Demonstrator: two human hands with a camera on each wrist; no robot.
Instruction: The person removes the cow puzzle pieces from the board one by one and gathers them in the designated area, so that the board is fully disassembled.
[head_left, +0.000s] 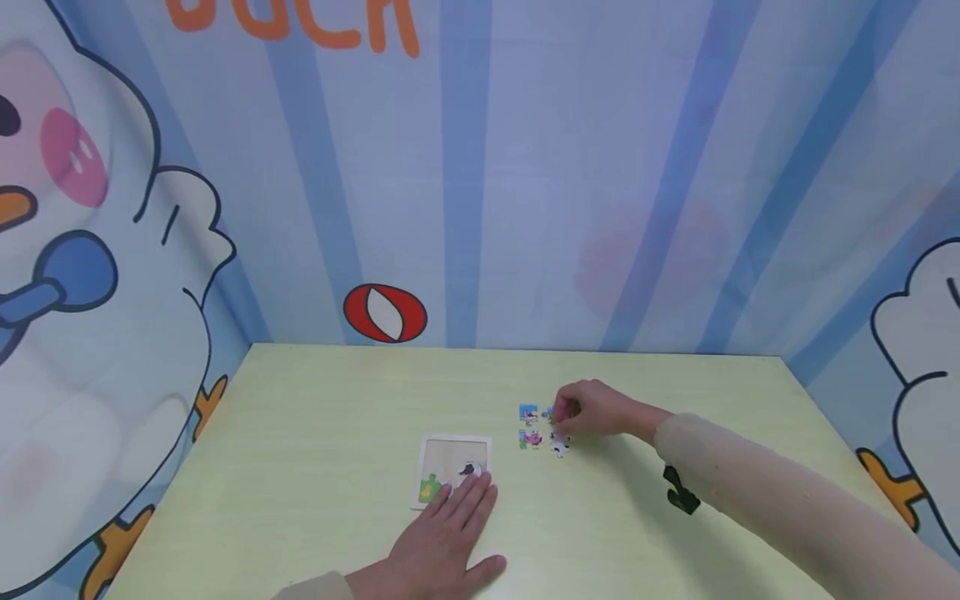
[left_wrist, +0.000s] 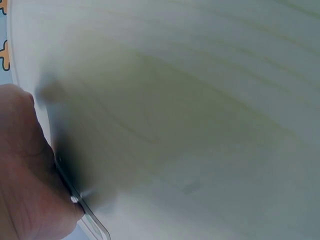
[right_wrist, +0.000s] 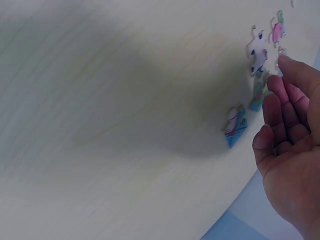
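Note:
A shallow puzzle board (head_left: pixel 454 450) with a light rim lies on the table, one green piece (head_left: pixel 429 487) and a black-and-white piece (head_left: pixel 470 469) in it. Across its lower right part rests my left hand (head_left: pixel 442 542), fingers straight and thumb out to the side. My right hand (head_left: pixel 596 408) hovers over a group of jigsaw pieces, fingers bent. Nothing shows between its thumb and fingertips in the right wrist view. Near them are a blue piece (head_left: pixel 528 412), a pink piece (head_left: pixel 533 438), a white spotted piece (head_left: pixel 558 444) and a blue triangular piece (right_wrist: pixel 235 127).
The pale wooden table (head_left: pixel 337 400) ends at a striped blue backdrop (head_left: pixel 525 167) with cartoon ducks. A dark clip-like thing (head_left: pixel 680 490) hangs by the right sleeve (head_left: pixel 750 475). The left wrist view is mostly blurred table surface.

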